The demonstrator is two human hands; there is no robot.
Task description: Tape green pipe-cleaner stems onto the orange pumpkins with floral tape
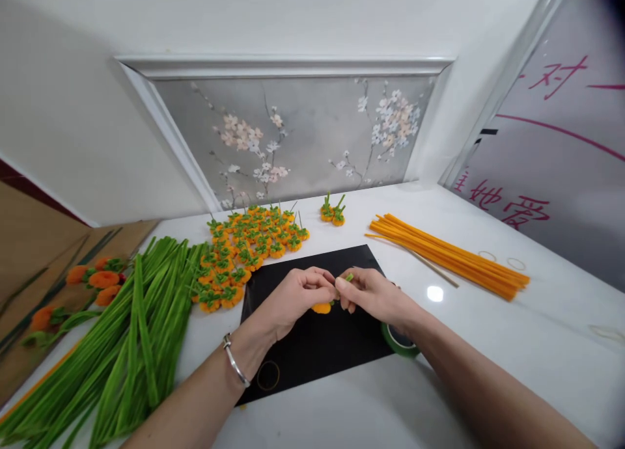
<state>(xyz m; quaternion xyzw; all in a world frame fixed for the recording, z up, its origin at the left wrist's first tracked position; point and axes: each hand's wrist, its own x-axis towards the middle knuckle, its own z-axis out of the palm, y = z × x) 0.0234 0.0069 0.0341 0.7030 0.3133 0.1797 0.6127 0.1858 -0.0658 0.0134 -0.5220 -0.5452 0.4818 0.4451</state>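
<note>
Above a black mat [312,354], both hands meet over a small orange pipe-cleaner flower [321,308]. My left hand [305,294] is closed, its thumb and fingers pinching the flower, which shows just below them. The fingers of my right hand [374,296] pinch a short green pipe cleaner [349,278], whose tip sticks up between thumb and forefinger. Where the green piece joins the flower is hidden by my fingers. Beside my right wrist lies a roll of green tape [403,346], partly covered by that arm.
Many orange flowers with green tops [244,247] stand left of the mat. A pile of green pipe cleaners [131,345] fills the left. Orange pipe cleaners [449,257] lie at right. A few flowers [333,213] stand near the wall. Orange-red flowers [104,280] lie far left.
</note>
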